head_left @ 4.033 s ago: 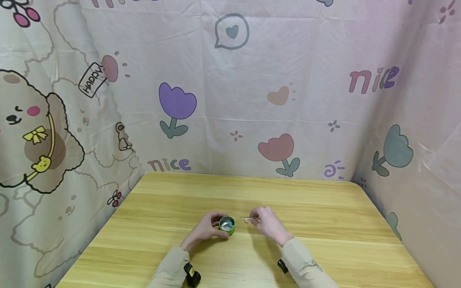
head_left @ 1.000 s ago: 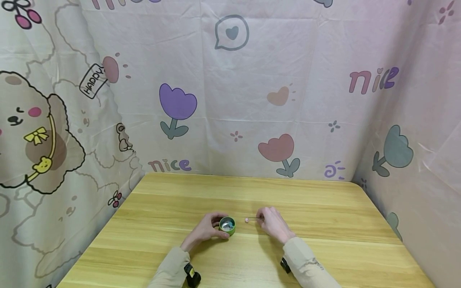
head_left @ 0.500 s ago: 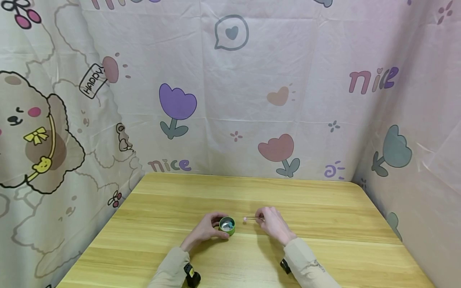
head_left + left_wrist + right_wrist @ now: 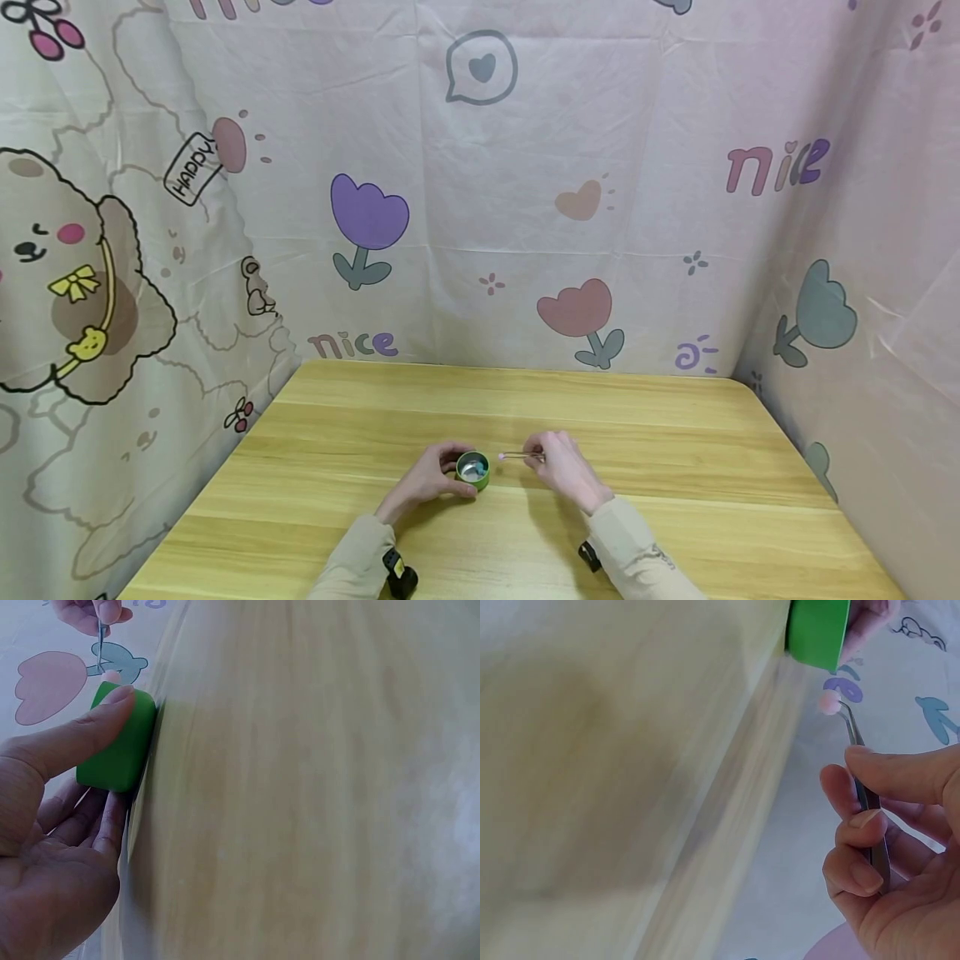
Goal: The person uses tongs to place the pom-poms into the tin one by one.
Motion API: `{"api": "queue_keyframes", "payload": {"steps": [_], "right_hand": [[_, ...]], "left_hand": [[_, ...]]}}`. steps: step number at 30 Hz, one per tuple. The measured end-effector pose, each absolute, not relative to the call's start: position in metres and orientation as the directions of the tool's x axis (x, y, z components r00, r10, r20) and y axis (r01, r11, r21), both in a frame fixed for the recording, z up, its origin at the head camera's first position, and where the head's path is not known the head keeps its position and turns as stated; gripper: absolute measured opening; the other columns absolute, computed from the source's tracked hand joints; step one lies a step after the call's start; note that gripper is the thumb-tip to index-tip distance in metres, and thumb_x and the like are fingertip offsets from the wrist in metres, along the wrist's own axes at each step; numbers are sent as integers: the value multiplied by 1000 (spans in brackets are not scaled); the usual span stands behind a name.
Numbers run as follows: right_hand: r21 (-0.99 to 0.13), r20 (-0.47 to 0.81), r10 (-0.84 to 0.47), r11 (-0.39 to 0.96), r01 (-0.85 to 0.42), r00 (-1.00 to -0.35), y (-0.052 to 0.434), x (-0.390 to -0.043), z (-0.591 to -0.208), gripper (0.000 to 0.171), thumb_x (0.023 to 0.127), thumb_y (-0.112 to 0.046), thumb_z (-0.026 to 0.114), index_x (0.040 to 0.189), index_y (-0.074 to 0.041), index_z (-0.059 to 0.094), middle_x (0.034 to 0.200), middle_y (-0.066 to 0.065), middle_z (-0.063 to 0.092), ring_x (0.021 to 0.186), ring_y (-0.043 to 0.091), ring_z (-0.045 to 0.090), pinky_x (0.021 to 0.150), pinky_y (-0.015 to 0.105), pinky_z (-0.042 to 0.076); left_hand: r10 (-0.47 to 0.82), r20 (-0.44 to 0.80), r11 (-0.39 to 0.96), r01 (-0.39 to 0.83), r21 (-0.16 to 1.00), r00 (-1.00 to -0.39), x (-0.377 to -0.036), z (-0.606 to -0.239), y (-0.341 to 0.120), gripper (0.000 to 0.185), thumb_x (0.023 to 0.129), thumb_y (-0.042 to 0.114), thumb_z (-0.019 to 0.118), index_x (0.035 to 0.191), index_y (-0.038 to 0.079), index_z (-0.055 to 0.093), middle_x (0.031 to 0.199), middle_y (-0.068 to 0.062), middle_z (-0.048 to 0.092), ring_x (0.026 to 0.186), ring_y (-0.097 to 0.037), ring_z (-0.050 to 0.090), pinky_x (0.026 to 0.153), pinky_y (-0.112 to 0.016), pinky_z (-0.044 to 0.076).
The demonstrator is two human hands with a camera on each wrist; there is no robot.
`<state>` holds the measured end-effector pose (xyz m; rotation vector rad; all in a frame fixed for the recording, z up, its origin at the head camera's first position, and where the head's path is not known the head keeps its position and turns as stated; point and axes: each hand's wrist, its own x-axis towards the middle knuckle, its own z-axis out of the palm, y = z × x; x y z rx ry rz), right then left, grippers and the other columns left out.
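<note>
My left hand (image 4: 429,478) grips a small round green tin (image 4: 473,472) that stands on the table, thumb on the near side and fingers behind. Its top is uncovered, and something small and blue (image 4: 481,470) lies inside against the silver bottom. In the right wrist view my right hand (image 4: 900,840) pinches bent-tip tweezers (image 4: 868,799). A small pink ball (image 4: 829,702) is held at their tips. In the head view that pink ball (image 4: 502,457) is just right of the tin, above the table and apart from the rim.
A light wood-grain table (image 4: 375,408) lies under both hands. Behind it and at both sides hangs a printed cloth (image 4: 480,208) with flowers and words. Black camera mounts (image 4: 401,575) sit at both wrists.
Over the last second my right hand has moved left, bringing the tweezers and the pink ball closer to the tin. The left hand and tin have stayed in place.
</note>
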<state>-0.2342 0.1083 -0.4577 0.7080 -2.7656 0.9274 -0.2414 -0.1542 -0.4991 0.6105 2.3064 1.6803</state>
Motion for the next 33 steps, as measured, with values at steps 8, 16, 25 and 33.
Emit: {"api": "queue_keyframes", "payload": {"steps": [8,16,25,33], "right_hand": [[-535,292,-402,683,-497,-868,103,-232,-453,7,84,1,74,90,-3,75,85,8,76,77,17,70,66,24,57],[-539,291,-412,675,-504,-863,98,-231,-452,6,84,-1,74,90,-4,76,84,7,76,75,13,68,64,22,55],[-563,269,-429,657,-502,-862,93,-231,-453,6,85,-2,74,91,-4,75,85,7,76,75,12,66,65,20,54],[-568,275,-447,638,-519,-851,90,-230,-454,6,85,-1,73,91,-3,75,86,9,76,77,14,68,67,21,57]], "left_hand": [[458,66,254,202,946,-886,-241,-499,-154,65,75,-3,85,132,-11,54,130,-29,60,122,-41,59,108,-49,50],[456,63,245,193,950,-888,-241,-498,-154,65,75,-3,85,132,-10,54,131,-29,60,123,-41,58,109,-50,49],[460,63,239,192,952,-886,-242,-498,-154,64,76,-3,85,132,-10,54,131,-29,60,122,-39,59,108,-49,50],[470,70,238,203,950,-880,-242,-499,-155,65,76,-2,85,132,-11,53,131,-30,59,122,-40,59,107,-47,51]]}}
